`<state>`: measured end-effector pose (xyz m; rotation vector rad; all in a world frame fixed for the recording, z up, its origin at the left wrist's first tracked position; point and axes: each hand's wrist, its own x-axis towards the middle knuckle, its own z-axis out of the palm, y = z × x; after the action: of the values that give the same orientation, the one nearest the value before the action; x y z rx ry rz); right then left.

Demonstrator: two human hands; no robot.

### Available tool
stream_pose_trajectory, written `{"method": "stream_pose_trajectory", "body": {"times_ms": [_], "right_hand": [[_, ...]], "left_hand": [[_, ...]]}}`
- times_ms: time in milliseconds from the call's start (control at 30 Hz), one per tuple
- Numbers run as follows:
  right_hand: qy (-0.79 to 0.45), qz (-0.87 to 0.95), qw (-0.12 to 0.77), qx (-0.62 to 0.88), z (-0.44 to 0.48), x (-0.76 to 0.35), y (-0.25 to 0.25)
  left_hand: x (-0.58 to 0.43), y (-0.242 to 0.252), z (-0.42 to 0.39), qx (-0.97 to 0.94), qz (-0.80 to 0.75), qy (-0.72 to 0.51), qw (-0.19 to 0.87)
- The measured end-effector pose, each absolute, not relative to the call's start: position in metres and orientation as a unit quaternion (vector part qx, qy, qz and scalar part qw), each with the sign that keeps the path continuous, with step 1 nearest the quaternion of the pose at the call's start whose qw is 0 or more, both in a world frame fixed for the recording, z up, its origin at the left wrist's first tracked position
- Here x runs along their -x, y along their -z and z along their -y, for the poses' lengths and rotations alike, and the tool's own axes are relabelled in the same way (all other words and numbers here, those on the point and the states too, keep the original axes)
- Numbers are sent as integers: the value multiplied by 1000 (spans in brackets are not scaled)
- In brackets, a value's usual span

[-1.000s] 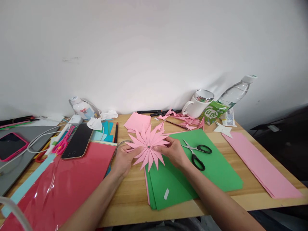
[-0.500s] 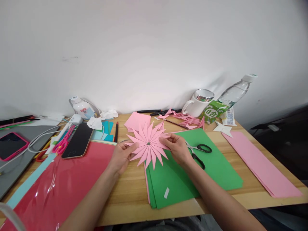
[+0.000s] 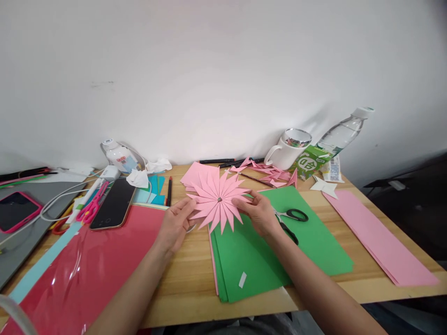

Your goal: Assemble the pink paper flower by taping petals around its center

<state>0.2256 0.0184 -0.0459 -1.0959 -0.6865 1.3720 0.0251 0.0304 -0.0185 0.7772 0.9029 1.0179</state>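
Observation:
Between my two hands is a pink folded-paper star (image 3: 216,204) with many points and a small hole at its centre, held above the table. My left hand (image 3: 176,224) pinches its left points between thumb and fingers. On the other side, my right hand (image 3: 259,213) grips the right points, thumb on top. Green paper sheets (image 3: 258,265) lie below and to the right, with black-handled scissors (image 3: 291,218) on them. Behind the star sits a stack of pink paper squares (image 3: 200,173).
Folded pink pieces (image 3: 275,174), a white mug (image 3: 287,151), a green box (image 3: 309,162) and a tilted bottle (image 3: 344,132) stand along the wall. Pink strips (image 3: 379,237) lie at right. Leftward are a red packet (image 3: 115,260), a phone (image 3: 113,203) and pink scissors (image 3: 93,204).
The star has moved slightly up and to the right and is tipped flatter, its far side tilted away. Both hands keep their hold; the things on the table have stayed put.

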Motion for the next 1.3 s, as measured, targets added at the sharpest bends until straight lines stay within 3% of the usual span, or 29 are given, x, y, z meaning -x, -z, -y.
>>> {"method": "stream_pose_trajectory", "body": {"times_ms": [433,833,1300], "right_hand": [[-569,322,586,479,-15,-220,49],[-611,297,571,461,-15,-222,44],[-569,226,660,435,-21,-229,45]], "left_hand": [[-30,32,-23,-478,-424,-381,669],[-31,29,-27,-394,-429,-468,665],[-26,28,-27,-429,-418,-404,691]]}}
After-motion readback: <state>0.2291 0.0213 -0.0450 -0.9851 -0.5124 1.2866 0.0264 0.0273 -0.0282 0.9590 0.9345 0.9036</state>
